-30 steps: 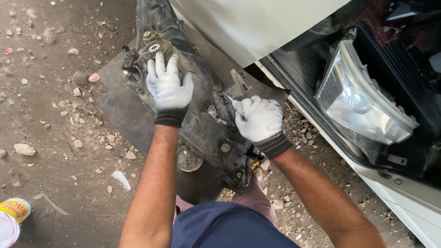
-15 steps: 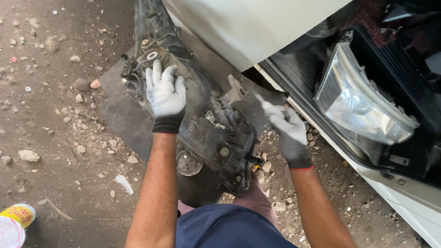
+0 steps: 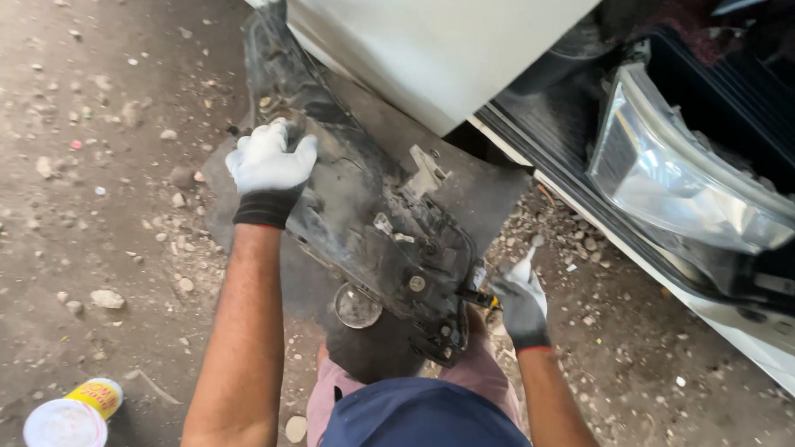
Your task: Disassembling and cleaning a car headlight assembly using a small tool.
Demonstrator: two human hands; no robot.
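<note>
Headlamp housing (image 3: 370, 240), black and grimy, lies tilted across a dark mat (image 3: 478, 195) on the gravel beside a white car (image 3: 439, 49), its back turned up, seemingly for access. The gloved left hand (image 3: 267, 170) presses flat on the housing's upper end, fingers closed over the edge, apparently steadying it. The gloved right hand (image 3: 520, 298) pinches a small yellow-handled tool (image 3: 487, 300) at its lower corner; another headlamp (image 3: 681, 185) sits farther right.

I see my left hand (image 3: 269, 169) in a white glove with a black cuff, my right hand (image 3: 522, 300) in a grey one, both on a grimy black headlight housing (image 3: 371, 231). The car panel (image 3: 430, 48) is white, the can (image 3: 72, 415) yellow with a white lid, the ground (image 3: 80, 221) grey-brown.
</note>
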